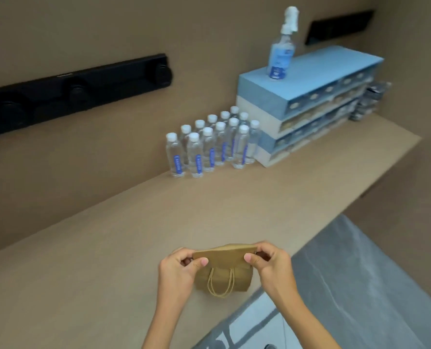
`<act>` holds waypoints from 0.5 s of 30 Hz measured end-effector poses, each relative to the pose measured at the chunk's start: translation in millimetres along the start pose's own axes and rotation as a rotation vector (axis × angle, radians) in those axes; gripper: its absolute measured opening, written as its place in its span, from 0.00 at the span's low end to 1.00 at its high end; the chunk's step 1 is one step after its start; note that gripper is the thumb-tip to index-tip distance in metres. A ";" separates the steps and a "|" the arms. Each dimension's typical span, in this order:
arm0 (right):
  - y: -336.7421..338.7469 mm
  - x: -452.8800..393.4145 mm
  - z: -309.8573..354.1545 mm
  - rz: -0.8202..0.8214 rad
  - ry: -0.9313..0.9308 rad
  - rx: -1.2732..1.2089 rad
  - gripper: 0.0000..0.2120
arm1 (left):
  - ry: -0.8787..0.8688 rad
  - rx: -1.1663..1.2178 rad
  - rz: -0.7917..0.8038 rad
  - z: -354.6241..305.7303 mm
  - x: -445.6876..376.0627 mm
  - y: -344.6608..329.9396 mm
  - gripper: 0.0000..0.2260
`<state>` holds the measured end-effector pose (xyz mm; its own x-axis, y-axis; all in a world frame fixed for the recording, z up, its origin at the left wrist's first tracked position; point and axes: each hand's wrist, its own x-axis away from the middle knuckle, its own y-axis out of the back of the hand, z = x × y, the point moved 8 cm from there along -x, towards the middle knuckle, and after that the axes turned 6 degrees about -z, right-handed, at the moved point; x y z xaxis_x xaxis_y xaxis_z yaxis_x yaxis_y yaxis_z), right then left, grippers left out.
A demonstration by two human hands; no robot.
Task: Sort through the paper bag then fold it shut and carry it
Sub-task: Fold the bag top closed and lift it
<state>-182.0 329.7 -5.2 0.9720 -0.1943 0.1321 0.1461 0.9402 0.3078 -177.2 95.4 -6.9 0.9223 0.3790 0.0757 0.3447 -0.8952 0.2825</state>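
A small brown paper bag [224,269] stands on the tan counter [134,235] near its front edge, its top flap bent over toward me. A twisted paper handle loop [220,285] hangs down its front face. My left hand [178,270] pinches the left corner of the folded top between thumb and fingers. My right hand [270,264] pinches the right corner the same way. The bag's inside is hidden by the flap.
Several clear water bottles [209,147] with white caps stand at the back of the counter. Right of them is a stack of blue and white boxes [307,102] with a spray bottle [282,51] on top. A black rail [76,89] is mounted on the wall. Grey floor [360,285] lies to the right.
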 end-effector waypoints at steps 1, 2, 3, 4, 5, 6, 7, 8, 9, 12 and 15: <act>24.5 1.0 -1.8 -0.052 -0.012 -0.010 0.08 | -0.018 -0.001 0.048 -9.5 0.9 -23.2 0.10; 48.1 0.8 -6.5 -0.100 -0.027 -0.027 0.09 | -0.047 -0.009 0.104 -21.1 4.2 -44.5 0.09; 114.5 5.0 -25.7 -0.230 -0.049 -0.061 0.11 | -0.094 -0.041 0.231 -42.5 24.8 -107.8 0.07; 166.3 8.9 -41.1 -0.331 -0.055 -0.085 0.12 | -0.109 -0.067 0.326 -56.6 43.1 -158.4 0.07; 185.4 9.8 -47.4 -0.361 -0.059 -0.092 0.13 | -0.118 -0.065 0.339 -64.7 48.8 -175.3 0.06; 205.7 11.9 -54.0 -0.397 -0.059 -0.099 0.13 | -0.126 -0.061 0.371 -71.6 54.1 -196.3 0.06; 210.4 13.4 -54.9 -0.399 -0.064 -0.098 0.13 | -0.134 -0.059 0.369 -77.4 54.8 -201.3 0.06; 216.3 16.1 -54.8 -0.392 -0.068 -0.099 0.14 | -0.140 -0.053 0.371 -80.1 55.9 -209.7 0.06; 221.2 17.6 -53.1 -0.393 -0.079 -0.102 0.15 | -0.144 -0.057 0.379 -79.7 55.7 -217.2 0.05; 297.2 28.7 -77.2 -0.535 -0.115 -0.121 0.16 | -0.179 -0.074 0.517 -96.9 90.9 -295.1 0.05; 375.9 41.2 -102.9 -0.680 -0.144 -0.105 0.12 | -0.200 -0.086 0.648 -120.7 131.1 -380.4 0.05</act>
<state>-68.1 703.9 19.0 0.6258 -0.7769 0.0688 0.7369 0.6178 0.2744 -208.5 513.8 11.0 0.9551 -0.2852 0.0797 -0.2956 -0.9017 0.3154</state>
